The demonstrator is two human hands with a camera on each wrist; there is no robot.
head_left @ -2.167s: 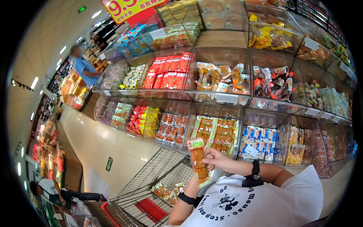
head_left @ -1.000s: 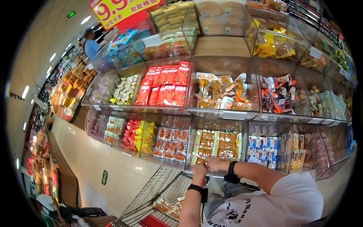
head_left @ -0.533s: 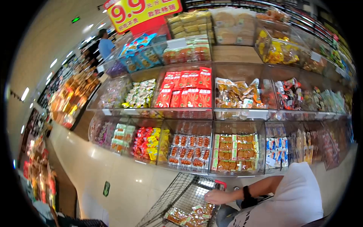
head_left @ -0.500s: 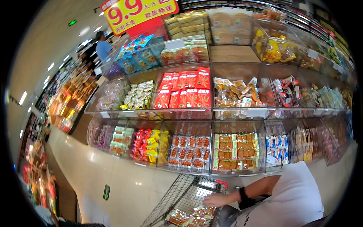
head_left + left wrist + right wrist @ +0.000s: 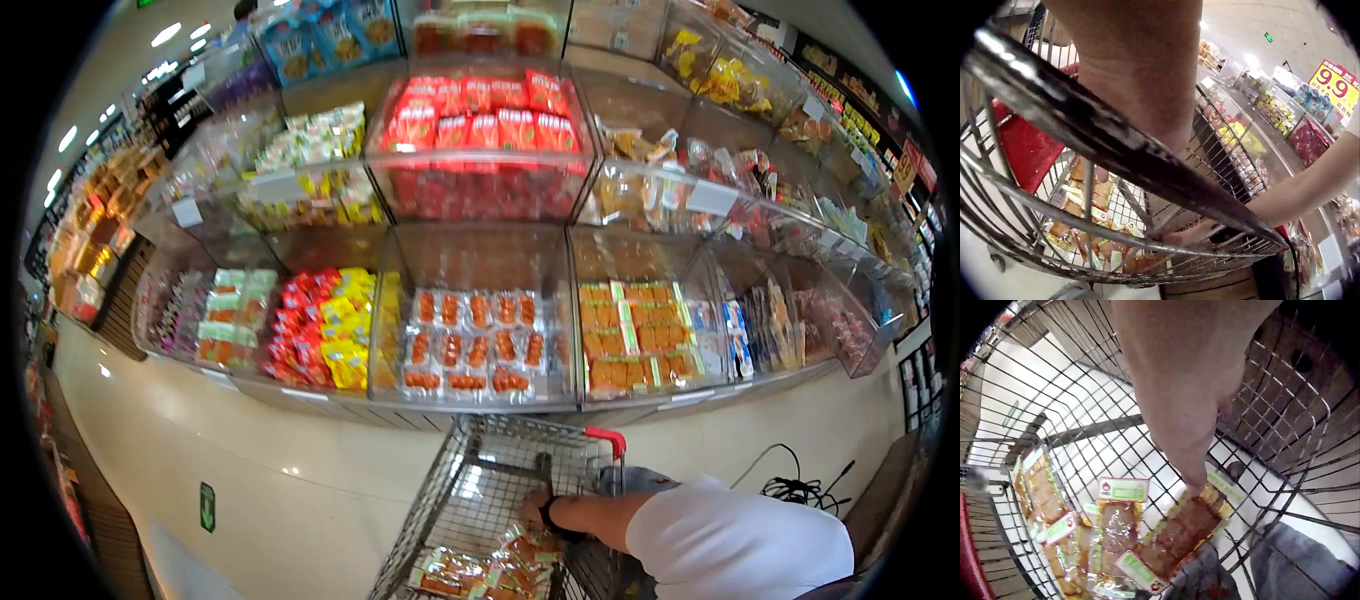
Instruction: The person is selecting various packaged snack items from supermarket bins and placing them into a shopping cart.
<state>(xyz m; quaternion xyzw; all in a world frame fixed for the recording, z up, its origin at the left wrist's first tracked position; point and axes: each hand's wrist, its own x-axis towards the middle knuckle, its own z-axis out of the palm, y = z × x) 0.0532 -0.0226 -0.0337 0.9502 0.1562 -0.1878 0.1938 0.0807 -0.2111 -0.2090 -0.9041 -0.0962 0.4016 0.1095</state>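
Several clear plastic packs (image 5: 1119, 531) of brown food pieces, with green-and-white labels, lie in a wire shopping cart (image 5: 435, 500). My right hand (image 5: 1188, 440) reaches down inside it. One finger points down and touches the label end of the rightmost pack (image 5: 1182, 534), while the thumb stays apart from it. My left hand (image 5: 1141, 100) shows only in the left wrist view, hanging over the cart behind its thick metal rim. One of its fingertips shows above the packs; the other fingers are hidden, so I cannot tell what they do.
Clear display bins stand in tiers ahead, holding red packets (image 5: 485, 120), red-and-yellow packets (image 5: 325, 325) and similar brown packs (image 5: 640, 335). A red panel (image 5: 1025, 147) sits on the cart's side. Black cables (image 5: 800, 490) lie on the floor at right.
The hands held a pack up, then lowered it over the matching bin. Later the right hand moved into the cart and now reaches deeper, by the packs. The head view has shifted.
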